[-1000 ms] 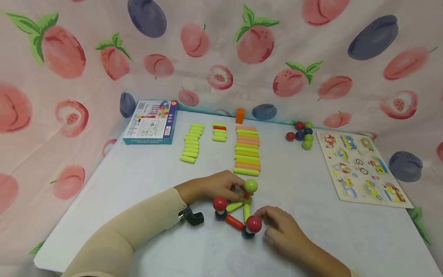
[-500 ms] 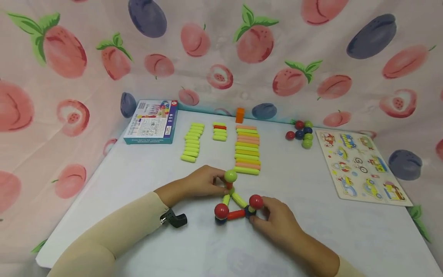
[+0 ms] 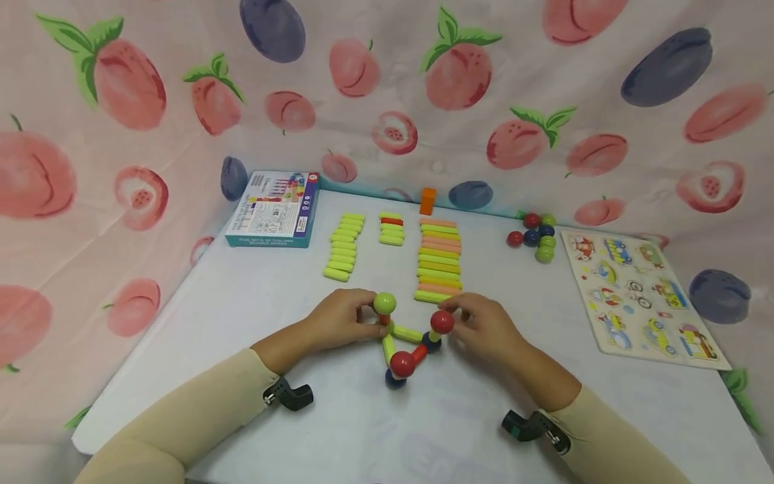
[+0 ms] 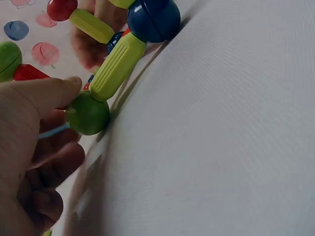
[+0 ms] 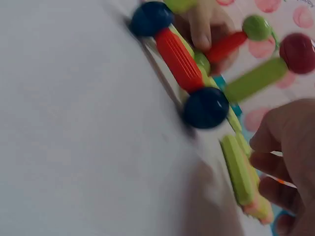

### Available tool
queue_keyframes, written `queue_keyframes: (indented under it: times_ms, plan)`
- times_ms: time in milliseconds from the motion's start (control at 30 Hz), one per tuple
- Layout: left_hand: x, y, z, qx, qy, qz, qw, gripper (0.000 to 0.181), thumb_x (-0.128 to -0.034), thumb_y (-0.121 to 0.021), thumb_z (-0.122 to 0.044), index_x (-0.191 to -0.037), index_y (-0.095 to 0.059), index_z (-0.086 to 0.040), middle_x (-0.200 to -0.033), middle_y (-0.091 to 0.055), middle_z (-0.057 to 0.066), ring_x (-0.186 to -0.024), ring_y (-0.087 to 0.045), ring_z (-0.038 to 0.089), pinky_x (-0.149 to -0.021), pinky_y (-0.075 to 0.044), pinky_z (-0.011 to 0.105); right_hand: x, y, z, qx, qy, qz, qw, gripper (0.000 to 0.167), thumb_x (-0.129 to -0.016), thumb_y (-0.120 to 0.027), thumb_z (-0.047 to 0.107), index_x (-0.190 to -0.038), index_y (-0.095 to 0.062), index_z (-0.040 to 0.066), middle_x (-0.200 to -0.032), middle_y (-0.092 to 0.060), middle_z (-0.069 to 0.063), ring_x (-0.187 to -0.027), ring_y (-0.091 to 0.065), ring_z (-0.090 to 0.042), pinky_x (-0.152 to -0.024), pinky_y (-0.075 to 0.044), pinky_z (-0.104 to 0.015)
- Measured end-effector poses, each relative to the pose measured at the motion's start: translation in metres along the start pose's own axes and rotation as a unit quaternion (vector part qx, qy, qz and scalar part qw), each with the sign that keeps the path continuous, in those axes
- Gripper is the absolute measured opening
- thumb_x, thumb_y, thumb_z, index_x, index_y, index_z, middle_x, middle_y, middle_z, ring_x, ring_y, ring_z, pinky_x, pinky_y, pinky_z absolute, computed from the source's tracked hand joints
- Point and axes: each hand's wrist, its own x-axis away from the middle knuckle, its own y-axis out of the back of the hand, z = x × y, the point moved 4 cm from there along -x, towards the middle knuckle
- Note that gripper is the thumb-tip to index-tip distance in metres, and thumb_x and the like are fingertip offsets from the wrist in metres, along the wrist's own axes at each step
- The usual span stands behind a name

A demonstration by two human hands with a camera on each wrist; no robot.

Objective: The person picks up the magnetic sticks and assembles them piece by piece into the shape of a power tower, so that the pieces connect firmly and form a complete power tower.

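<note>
A ball-and-stick toy model [image 3: 419, 354] stands on the table, its ribbed sticks forming a triangle with balls at the corners. Upright sticks carry two red balls [image 3: 442, 322] and a green ball [image 3: 384, 303]. My left hand [image 3: 341, 318] pinches the model at its green corner, by the foot of the upright red stick [image 4: 29, 73]. Beside the blue ball [image 5: 205, 108] at the right corner is my right hand [image 3: 486, 327]; its fingers are loosely bent and hold nothing, and the right wrist view shows a gap between them and the model.
Behind the model lies a column of long sticks [image 3: 439, 259], with shorter green sticks [image 3: 343, 247] to its left. An orange block [image 3: 427, 201], several loose balls [image 3: 531, 237], a picture puzzle board [image 3: 641, 299] and a toy box [image 3: 275, 208] stand farther off.
The model has turned counterclockwise and shifted left, the left hand moving with its green corner. My right hand touched the right blue corner half a second ago and is now apart from it.
</note>
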Motion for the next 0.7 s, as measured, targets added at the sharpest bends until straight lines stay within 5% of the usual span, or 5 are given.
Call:
queue_keyframes:
  times_ms: [200,400,500,600,700]
  plan:
    - [-0.005,-0.002,-0.002,0.014,-0.007,0.004,0.9999,0.020,-0.0921,-0.087,-0.027,-0.108,-0.074,-0.026,-0.087,-0.066,-0.011,-0.074,-0.057,0.010,-0.063,-0.048,0.027,-0.029,0.003,0.002,0.233,0.028,0.012,0.9720,0.049,-0.088,-0.090,0.022,-0.134,-0.075,0.018,-0.119,-0.073,-0.003,-0.107,-0.062,-0.027,-0.093,-0.051,-0.045]
    - [-0.011,0.001,-0.002,0.032,0.022,0.029,0.9988,0.021,-0.0928,-0.086,-0.028,-0.110,-0.077,-0.021,-0.083,-0.068,-0.009,-0.076,-0.059,0.013,-0.065,-0.051,0.029,-0.030,0.002,0.009,0.294,0.003,0.060,0.9538,0.044,-0.083,-0.095,0.027,-0.122,-0.079,0.017,-0.107,-0.076,-0.002,-0.098,-0.063,-0.026,-0.089,-0.051,-0.044]
    - [-0.011,0.002,-0.002,0.031,0.021,0.030,0.9988,0.022,-0.0921,-0.087,-0.027,-0.111,-0.077,-0.022,-0.083,-0.068,-0.009,-0.076,-0.060,0.013,-0.065,-0.052,0.029,-0.028,0.004,0.008,0.235,-0.026,0.079,0.9683,0.037,-0.085,-0.093,0.031,-0.116,-0.079,0.017,-0.100,-0.075,0.002,-0.092,-0.062,-0.022,-0.086,-0.054,-0.040]
    - [-0.011,0.001,-0.001,0.025,0.012,0.029,0.9992,0.022,-0.0918,-0.088,-0.026,-0.111,-0.077,-0.023,-0.083,-0.068,-0.010,-0.076,-0.060,0.012,-0.066,-0.052,0.029,-0.026,0.007,0.002,0.074,-0.075,0.094,0.9900,0.032,-0.092,-0.086,0.028,-0.121,-0.079,0.016,-0.104,-0.073,0.003,-0.095,-0.061,-0.022,-0.084,-0.056,-0.037]
    - [-0.010,0.000,-0.001,0.021,0.000,0.026,0.9994,0.021,-0.0917,-0.088,-0.025,-0.109,-0.077,-0.024,-0.084,-0.068,-0.009,-0.075,-0.059,0.011,-0.065,-0.052,0.028,-0.026,0.007,-0.004,-0.141,-0.107,0.100,0.9791,0.035,-0.099,-0.078,0.020,-0.132,-0.075,0.011,-0.117,-0.072,-0.003,-0.105,-0.059,-0.026,-0.087,-0.057,-0.034]
